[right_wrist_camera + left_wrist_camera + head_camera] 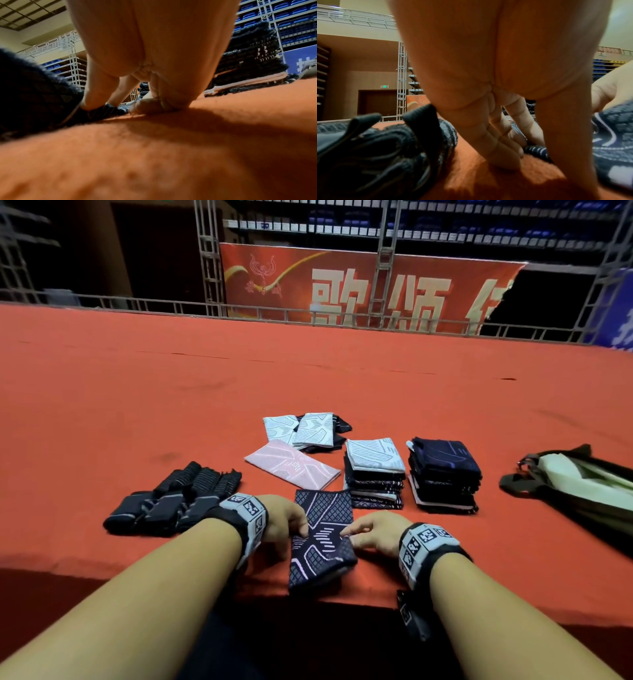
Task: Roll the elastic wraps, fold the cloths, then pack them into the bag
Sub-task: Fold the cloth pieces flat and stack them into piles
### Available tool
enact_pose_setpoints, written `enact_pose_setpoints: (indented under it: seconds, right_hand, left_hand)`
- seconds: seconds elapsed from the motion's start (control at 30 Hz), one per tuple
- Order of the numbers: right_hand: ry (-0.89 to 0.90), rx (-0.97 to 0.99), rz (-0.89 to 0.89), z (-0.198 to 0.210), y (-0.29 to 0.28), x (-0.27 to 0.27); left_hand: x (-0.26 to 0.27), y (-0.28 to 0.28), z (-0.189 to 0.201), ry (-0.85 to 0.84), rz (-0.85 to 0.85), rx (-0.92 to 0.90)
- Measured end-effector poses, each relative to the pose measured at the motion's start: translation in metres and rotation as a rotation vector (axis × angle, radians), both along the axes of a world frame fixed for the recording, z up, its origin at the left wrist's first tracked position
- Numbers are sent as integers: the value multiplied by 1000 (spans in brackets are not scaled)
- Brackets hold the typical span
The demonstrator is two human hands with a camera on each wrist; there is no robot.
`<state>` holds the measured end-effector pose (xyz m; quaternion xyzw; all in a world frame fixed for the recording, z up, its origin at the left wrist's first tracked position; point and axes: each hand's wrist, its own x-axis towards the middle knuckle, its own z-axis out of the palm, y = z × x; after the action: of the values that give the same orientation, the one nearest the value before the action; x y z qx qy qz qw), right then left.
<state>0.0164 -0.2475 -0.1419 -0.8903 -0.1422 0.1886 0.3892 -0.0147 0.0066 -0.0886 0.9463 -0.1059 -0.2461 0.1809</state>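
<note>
A dark navy cloth (323,537) with a pale line-and-grid pattern lies at the near edge of the table (137,392), its near end hanging a little over the rim. The left hand (284,522) pinches its left edge between thumb and fingers, a narrow grip; in the left wrist view the thumb comes down on the cloth (611,146) while the fingertips (505,161) reach the red covering beside it. The right hand (375,534) pinches the right edge the same way, its thumb on the fabric (101,111) in the right wrist view.

At the far right a dark bag (568,491) lies open on its side, showing a pale lining; what it holds cannot be made out.

Just beyond the held cloth stand two stacks of folded cloths, one topped with a light grey piece (375,470), the other all dark navy (443,474). A pink cloth (291,469) lies flat to their left, and behind it a few grey and dark cloths (306,431) sit loosely together. At the left lies a cluster of rolled black elastic wraps (174,499) with grey stripes.

Both wrists wear bands with black-and-white square code markers. Behind the table a red banner (359,289) carries large cream Chinese characters, among them "歌颂".
</note>
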Motion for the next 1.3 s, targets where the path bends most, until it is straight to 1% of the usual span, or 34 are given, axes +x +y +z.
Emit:
enact_pose_setpoints:
  seconds: [0.1, 0.27, 0.3, 0.37, 0.47, 0.5, 0.57, 0.6, 0.63, 0.7, 0.73, 0.93, 1.0, 1.1, 1.17, 1.3]
  right_hand:
    - [-12, 32, -89, -6, 4, 4]
    - [37, 39, -144, -8, 7, 10]
    - [44, 44, -162, -9, 6, 11]
    - [40, 32, -204, -9, 6, 12]
    - [42, 12, -270, -6, 9, 13]
    - [50, -11, -269, -4, 12, 14]
    - [77, -73, -257, 1, 18, 15]
    - [92, -84, -272, 5, 21, 15]
    - [107, -64, -305, 6, 23, 16]
    - [107, -53, -356, 6, 25, 17]
    - [100, -73, -364, 5, 26, 18]
    - [103, -237, -362, 5, 39, 23]
    - [105, -249, -366, 8, 41, 23]
    - [93, -181, -386, 8, 39, 24]
    - [87, -224, -360, 10, 35, 21]
    - [134, -233, -257, 12, 30, 19]
  left_hand:
    - [0, -1, -3, -3, 24, -10]
    - [1, -1, -3, -84, 21, 77]
    - [1, 1, -2, -77, 32, 64]
    - [3, 4, 2, -9, 54, 4]
    - [3, 9, 6, 70, 56, -23]
    - [4, 10, 5, 91, 75, -61]
    - [6, 6, 1, 102, 182, -139]
    - [6, 4, 0, 71, 241, -126]
    - [8, 2, -2, 18, 273, -68]
    - [12, -4, -6, -87, 290, 55]
    - [14, -7, -8, -119, 295, 83]
    - [25, -28, -17, -210, 327, 212]
    - [27, -34, -20, -259, 360, 231]
    - [24, -42, -25, -337, 423, 162]
    - [24, -46, -28, -373, 391, 127]
    - [26, -42, -22, -373, 224, 136]
